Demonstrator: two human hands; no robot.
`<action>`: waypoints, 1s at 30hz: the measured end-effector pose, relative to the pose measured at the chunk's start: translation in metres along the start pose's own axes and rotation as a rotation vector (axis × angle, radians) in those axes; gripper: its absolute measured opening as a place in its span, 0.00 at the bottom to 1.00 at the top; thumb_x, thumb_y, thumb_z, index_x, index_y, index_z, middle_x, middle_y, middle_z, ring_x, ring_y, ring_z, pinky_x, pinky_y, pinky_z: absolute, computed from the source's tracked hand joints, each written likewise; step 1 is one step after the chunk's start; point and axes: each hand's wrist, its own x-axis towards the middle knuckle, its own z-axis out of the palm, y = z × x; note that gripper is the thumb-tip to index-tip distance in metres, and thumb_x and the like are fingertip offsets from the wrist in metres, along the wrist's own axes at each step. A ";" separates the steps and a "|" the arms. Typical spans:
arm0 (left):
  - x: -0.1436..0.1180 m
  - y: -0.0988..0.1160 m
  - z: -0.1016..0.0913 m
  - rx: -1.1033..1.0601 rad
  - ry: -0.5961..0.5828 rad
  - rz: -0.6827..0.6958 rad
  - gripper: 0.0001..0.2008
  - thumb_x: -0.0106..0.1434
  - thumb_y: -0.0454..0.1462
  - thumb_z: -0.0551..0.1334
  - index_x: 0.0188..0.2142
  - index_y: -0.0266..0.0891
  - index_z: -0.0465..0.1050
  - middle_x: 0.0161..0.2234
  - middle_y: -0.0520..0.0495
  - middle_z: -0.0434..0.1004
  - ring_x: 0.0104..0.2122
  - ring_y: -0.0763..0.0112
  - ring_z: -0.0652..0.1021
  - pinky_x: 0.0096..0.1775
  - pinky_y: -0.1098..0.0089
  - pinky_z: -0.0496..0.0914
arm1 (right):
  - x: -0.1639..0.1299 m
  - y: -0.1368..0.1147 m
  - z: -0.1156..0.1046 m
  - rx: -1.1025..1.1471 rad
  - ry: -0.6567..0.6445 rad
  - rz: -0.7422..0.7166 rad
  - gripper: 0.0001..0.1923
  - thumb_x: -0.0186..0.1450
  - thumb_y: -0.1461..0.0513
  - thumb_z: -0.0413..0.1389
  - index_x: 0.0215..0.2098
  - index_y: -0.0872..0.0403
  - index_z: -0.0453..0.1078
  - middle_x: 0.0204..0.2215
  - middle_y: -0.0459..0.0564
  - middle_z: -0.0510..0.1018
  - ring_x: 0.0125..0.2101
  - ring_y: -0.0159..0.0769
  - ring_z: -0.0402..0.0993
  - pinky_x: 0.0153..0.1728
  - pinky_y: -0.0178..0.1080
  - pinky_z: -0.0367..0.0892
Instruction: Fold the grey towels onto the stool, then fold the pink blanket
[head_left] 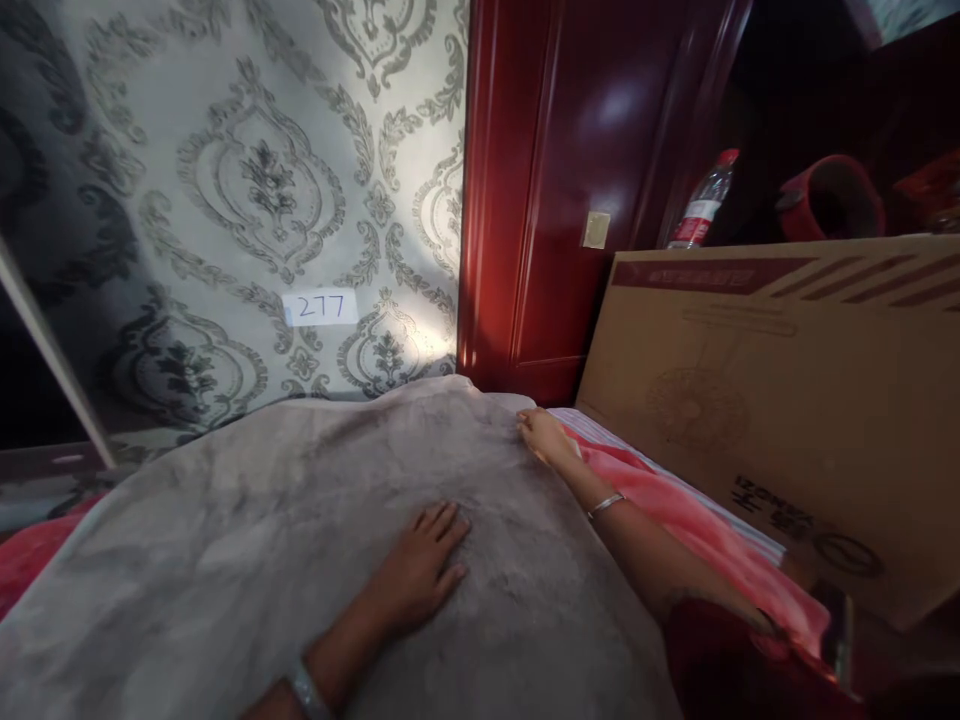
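A grey plush blanket [315,520] is spread out in front of me and has a paler edge along its far side. My left hand [424,565] lies flat on top of it, fingers stretched and holding nothing. At the blanket's far right edge, my right hand [547,437] has its fingers curled over the border and closed on it. The fingertips there are only partly visible. Beneath the right forearm shows a pink-red plush cloth [637,490], beside a striped sheet [686,490].
A large cardboard box [780,400] stands close on the right. Behind it are a plastic bottle [703,205] with a red cap and a red ring-shaped object [799,205]. Patterned wallpaper [262,190] with a paper label [321,307] and a dark red wooden panel [540,200] close off the far side.
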 end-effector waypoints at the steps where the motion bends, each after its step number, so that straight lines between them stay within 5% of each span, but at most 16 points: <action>1: 0.001 -0.001 0.006 -0.005 -0.017 0.002 0.29 0.71 0.46 0.55 0.70 0.46 0.61 0.73 0.39 0.54 0.72 0.53 0.57 0.71 0.44 0.50 | 0.011 -0.004 0.005 0.014 0.003 0.004 0.23 0.69 0.62 0.52 0.61 0.55 0.74 0.54 0.57 0.80 0.51 0.44 0.78 0.50 0.38 0.70; 4: 0.000 -0.005 0.015 -0.014 -0.051 0.005 0.30 0.73 0.48 0.53 0.72 0.48 0.58 0.75 0.41 0.50 0.74 0.55 0.53 0.72 0.44 0.47 | 0.039 -0.009 0.021 0.060 0.005 0.020 0.28 0.67 0.61 0.57 0.65 0.55 0.69 0.55 0.58 0.80 0.52 0.46 0.77 0.50 0.39 0.70; 10: 0.000 -0.005 0.014 -0.048 -0.094 -0.024 0.31 0.73 0.49 0.53 0.72 0.50 0.56 0.75 0.44 0.48 0.74 0.54 0.52 0.72 0.42 0.47 | 0.081 -0.009 0.036 0.155 0.067 0.088 0.14 0.69 0.61 0.55 0.47 0.56 0.79 0.39 0.54 0.84 0.40 0.40 0.81 0.43 0.36 0.70; 16: 0.001 -0.011 0.031 -0.059 0.017 -0.158 0.38 0.66 0.55 0.61 0.72 0.53 0.57 0.76 0.40 0.42 0.73 0.38 0.43 0.69 0.29 0.39 | 0.109 -0.014 0.035 0.187 0.276 0.118 0.22 0.75 0.60 0.41 0.61 0.56 0.66 0.51 0.58 0.81 0.50 0.42 0.77 0.50 0.39 0.68; 22: 0.003 -0.010 0.030 -0.077 -0.040 -0.191 0.38 0.65 0.54 0.61 0.72 0.52 0.58 0.75 0.38 0.44 0.73 0.37 0.45 0.69 0.29 0.40 | 0.094 -0.004 0.069 0.177 0.110 0.120 0.25 0.66 0.69 0.51 0.62 0.60 0.67 0.53 0.60 0.80 0.53 0.44 0.77 0.55 0.39 0.67; 26: 0.004 -0.005 0.023 -0.070 -0.023 -0.195 0.38 0.65 0.53 0.62 0.71 0.49 0.60 0.75 0.37 0.45 0.73 0.37 0.47 0.69 0.30 0.43 | 0.081 -0.004 0.067 0.170 0.017 0.083 0.35 0.67 0.67 0.52 0.72 0.64 0.55 0.56 0.62 0.79 0.55 0.43 0.76 0.58 0.41 0.67; 30: 0.004 -0.002 0.011 -0.040 0.018 -0.244 0.33 0.70 0.51 0.55 0.69 0.39 0.64 0.72 0.33 0.56 0.72 0.43 0.57 0.70 0.37 0.51 | 0.031 -0.001 0.059 0.086 0.001 -0.035 0.38 0.71 0.59 0.52 0.76 0.57 0.48 0.70 0.60 0.62 0.69 0.48 0.59 0.68 0.49 0.55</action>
